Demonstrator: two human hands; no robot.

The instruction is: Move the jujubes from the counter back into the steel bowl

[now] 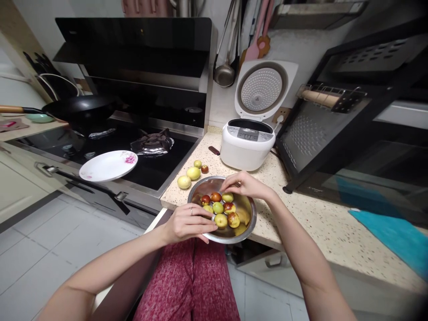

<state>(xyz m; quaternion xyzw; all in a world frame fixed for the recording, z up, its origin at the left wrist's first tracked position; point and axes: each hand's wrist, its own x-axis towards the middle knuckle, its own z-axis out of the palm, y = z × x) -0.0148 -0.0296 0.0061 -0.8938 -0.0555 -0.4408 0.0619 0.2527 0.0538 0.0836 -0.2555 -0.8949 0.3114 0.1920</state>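
my arms [310,249] reach the bowl [253,223], its fruit [218,208] between my half-open left hand [185,223] over the rim and my curled right hand [246,184], whose hold i can't tell, and pushing hard could tip it off the counter [327,223] beneath.

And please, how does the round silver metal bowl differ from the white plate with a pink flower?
The round silver metal bowl is deep; the white plate with a pink flower is shallow. The left hand and right hand are at the bowl, which holds red and yellow-green fruits; the plate lies apart from both hands. Both have curved rims.
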